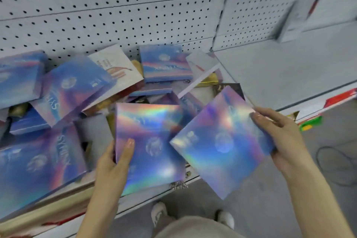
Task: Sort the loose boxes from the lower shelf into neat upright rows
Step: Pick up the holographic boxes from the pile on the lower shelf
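The left box (152, 147) and the right box (220, 141), both holographic, are held side by side just over the front lip of the lower shelf (270, 75). The left box faces you nearly square, its long sides running from you toward the back of the shelf and its near edge hanging past the lip. Your left grip (114, 162) holds it by the left edge, with the thumb laid flat on the shiny face, the other fingers tucked behind it, and the forearm rising from below. The right box is turned onto a diagonal, one corner pointing down at the floor (328, 141) and the opposite corner up toward the shelf; its left corner lies over the left box's right edge. Your right grip (280, 133) clasps its right corner, fingers curled over the upper edge, palm beneath, wrist coming in from the lower right. Behind both, a jumbled heap (73, 89) of like boxes lies flat and tilted, with a white box (116, 65) among them. One blue box (164, 63) stands upright against the pegboard back (116, 6). Your shoes (158, 212) show below.
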